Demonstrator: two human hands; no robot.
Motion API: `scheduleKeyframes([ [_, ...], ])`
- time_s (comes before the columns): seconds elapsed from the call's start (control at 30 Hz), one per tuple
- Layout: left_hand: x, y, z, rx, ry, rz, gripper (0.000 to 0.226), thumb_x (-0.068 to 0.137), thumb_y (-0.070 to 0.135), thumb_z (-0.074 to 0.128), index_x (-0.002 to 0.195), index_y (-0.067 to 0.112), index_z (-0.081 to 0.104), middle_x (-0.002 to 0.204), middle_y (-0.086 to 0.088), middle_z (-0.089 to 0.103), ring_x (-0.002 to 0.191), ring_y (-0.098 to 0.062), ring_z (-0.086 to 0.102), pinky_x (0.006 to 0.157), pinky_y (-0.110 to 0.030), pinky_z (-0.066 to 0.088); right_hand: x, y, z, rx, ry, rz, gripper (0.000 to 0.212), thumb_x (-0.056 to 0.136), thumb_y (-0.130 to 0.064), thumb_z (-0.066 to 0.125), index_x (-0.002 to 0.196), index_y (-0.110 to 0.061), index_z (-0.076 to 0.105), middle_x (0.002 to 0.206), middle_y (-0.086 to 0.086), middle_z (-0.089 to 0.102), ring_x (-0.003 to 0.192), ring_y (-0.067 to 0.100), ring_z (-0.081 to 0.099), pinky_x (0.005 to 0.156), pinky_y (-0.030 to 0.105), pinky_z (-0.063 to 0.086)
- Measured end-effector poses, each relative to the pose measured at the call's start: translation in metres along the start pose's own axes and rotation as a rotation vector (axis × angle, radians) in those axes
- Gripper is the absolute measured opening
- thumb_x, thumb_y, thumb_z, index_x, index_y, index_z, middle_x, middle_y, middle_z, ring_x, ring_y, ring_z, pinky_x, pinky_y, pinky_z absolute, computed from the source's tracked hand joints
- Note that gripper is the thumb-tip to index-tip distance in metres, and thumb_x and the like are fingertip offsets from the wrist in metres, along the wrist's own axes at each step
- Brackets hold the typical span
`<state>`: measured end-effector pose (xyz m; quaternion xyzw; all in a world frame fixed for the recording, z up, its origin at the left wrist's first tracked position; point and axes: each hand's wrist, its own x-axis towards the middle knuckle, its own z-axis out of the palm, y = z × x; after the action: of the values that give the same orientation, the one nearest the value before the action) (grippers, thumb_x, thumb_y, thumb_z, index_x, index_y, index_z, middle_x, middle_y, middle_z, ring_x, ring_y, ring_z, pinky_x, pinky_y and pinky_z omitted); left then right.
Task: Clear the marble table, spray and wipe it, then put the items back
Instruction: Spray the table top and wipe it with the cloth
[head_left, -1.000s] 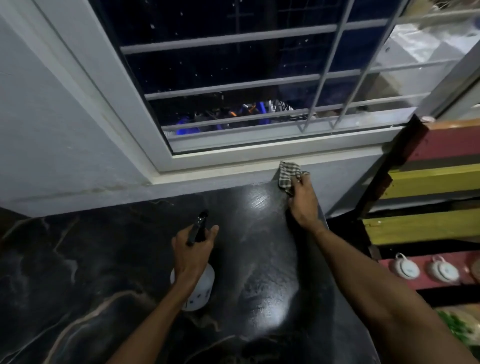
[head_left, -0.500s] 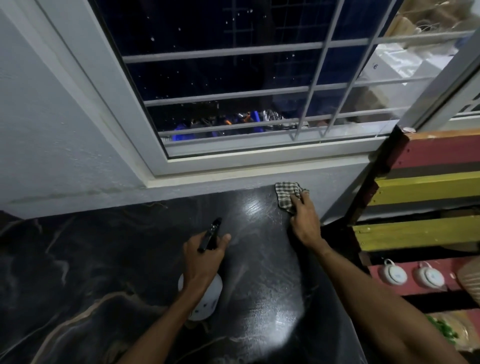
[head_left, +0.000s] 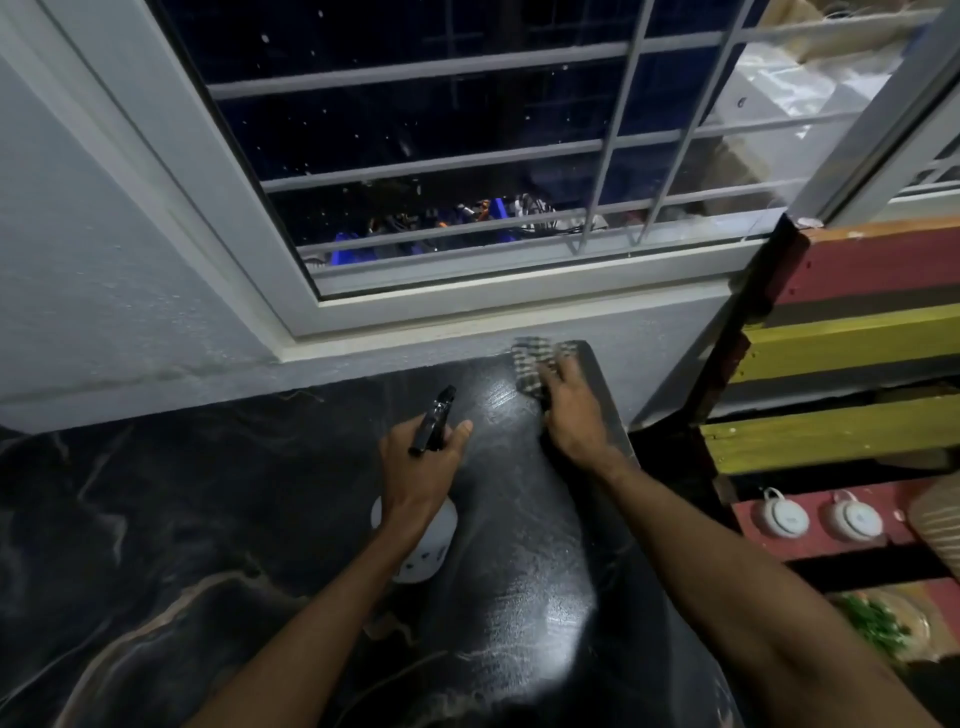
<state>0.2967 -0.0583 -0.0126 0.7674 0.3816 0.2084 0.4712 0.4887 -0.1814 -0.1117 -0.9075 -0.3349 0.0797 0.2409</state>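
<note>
The black marble table (head_left: 156, 519) with pale veins fills the lower left and middle; its right half gleams wet. My left hand (head_left: 415, 467) is shut around the black trigger head of a white spray bottle (head_left: 421, 551), held upright just above the table's middle. My right hand (head_left: 571, 410) presses a checked cloth (head_left: 530, 364) flat on the table's far right corner, close to the wall. The cloth is blurred and partly hidden under my fingers.
A barred window (head_left: 467, 156) in a white frame rises behind the table above a grey wall (head_left: 104, 286). To the right stands a rack of red and yellow wooden slats (head_left: 857, 353) holding two white round objects (head_left: 784, 517) and greens (head_left: 872, 623) lower down.
My right hand with the cloth has rubbed back and forth at the far right corner. The left hand and bottle keep their place; the camera has tilted slightly.
</note>
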Motion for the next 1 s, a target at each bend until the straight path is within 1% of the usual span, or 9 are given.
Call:
scheduleKeyframes([
  [0.1,-0.007,-0.003,-0.002,0.032,0.001,0.034,0.034,0.084,0.019,0.081,0.060,0.002,0.063,0.058,-0.009,0.066,0.056,-0.019,0.064,0.058,-0.032,0.051,-0.005,0.007,0.000,-0.009,-0.111,-0.197,0.069,0.081,0.003,0.051,0.147,-0.015,0.046,0.157,0.013,0.033,0.142,0.035,0.037,0.114,0.045,0.039],
  [0.2,-0.014,-0.006,-0.008,0.028,0.002,0.036,0.034,0.085,0.018,0.080,0.062,0.000,0.063,0.059,-0.012,0.066,0.058,-0.021,0.065,0.058,-0.030,0.052,-0.002,0.031,-0.022,0.071,-0.024,0.115,0.071,0.075,0.007,0.051,0.144,-0.008,0.050,0.156,0.019,0.035,0.139,0.040,0.040,0.116,0.041,0.035],
  [0.37,-0.046,-0.005,-0.025,-0.006,-0.033,-0.027,0.038,0.087,0.022,0.078,0.062,-0.001,0.061,0.059,-0.016,0.066,0.058,-0.029,0.065,0.057,-0.029,0.049,-0.120,0.043,-0.023,-0.005,-0.088,-0.030,0.079,0.069,0.013,0.048,0.145,-0.010,0.050,0.158,0.015,0.033,0.144,0.034,0.036,0.117,0.041,0.036],
  [0.5,-0.071,-0.014,-0.041,-0.021,-0.015,-0.056,0.039,0.084,0.021,0.081,0.059,0.000,0.060,0.056,-0.016,0.065,0.057,-0.031,0.065,0.057,-0.038,0.051,-0.150,0.031,-0.026,0.107,0.055,0.224,0.078,0.066,0.012,0.049,0.141,-0.010,0.053,0.153,0.010,0.037,0.139,0.034,0.042,0.114,0.038,0.039],
  [0.6,-0.095,-0.024,-0.056,-0.055,-0.007,-0.096,0.039,0.083,0.020,0.082,0.058,0.000,0.059,0.056,-0.017,0.064,0.057,-0.034,0.065,0.060,-0.042,0.055,-0.199,-0.010,-0.003,0.079,0.016,0.183,0.080,0.067,0.013,0.051,0.143,-0.011,0.051,0.156,0.009,0.034,0.143,0.028,0.035,0.115,0.036,0.033],
  [0.67,-0.109,-0.034,-0.069,-0.060,-0.019,-0.113,0.041,0.084,0.023,0.081,0.058,0.000,0.060,0.056,-0.016,0.065,0.058,-0.032,0.066,0.061,-0.040,0.056,-0.223,-0.019,0.003,0.072,0.002,0.133,0.080,0.070,0.014,0.051,0.145,-0.014,0.051,0.160,0.009,0.031,0.148,0.025,0.029,0.117,0.040,0.032],
  [0.8,-0.135,-0.054,-0.099,-0.053,-0.019,-0.206,0.040,0.086,0.028,0.079,0.063,-0.001,0.062,0.057,-0.015,0.068,0.053,-0.024,0.068,0.053,-0.026,0.052,-0.212,-0.055,0.012,0.139,0.080,0.363,0.077,0.068,0.009,0.053,0.142,-0.012,0.052,0.154,0.011,0.036,0.140,0.033,0.039,0.111,0.046,0.041],
  [0.9,-0.155,-0.067,-0.129,-0.065,-0.060,-0.254,0.032,0.090,0.023,0.075,0.069,0.000,0.070,0.058,-0.005,0.069,0.053,-0.005,0.068,0.056,-0.023,0.050,-0.237,-0.102,0.044,0.057,-0.070,0.110,0.079,0.069,0.007,0.051,0.145,-0.014,0.049,0.158,0.012,0.031,0.143,0.032,0.036,0.114,0.044,0.039],
  [1.0,-0.171,-0.093,-0.162,-0.024,-0.015,-0.269,0.033,0.089,0.028,0.075,0.065,0.006,0.070,0.058,-0.004,0.065,0.062,-0.019,0.065,0.064,-0.032,0.052,-0.234,-0.111,0.051,0.072,-0.034,0.135,0.071,0.072,0.008,0.053,0.140,-0.010,0.055,0.153,0.014,0.039,0.137,0.035,0.044,0.111,0.042,0.043],
])
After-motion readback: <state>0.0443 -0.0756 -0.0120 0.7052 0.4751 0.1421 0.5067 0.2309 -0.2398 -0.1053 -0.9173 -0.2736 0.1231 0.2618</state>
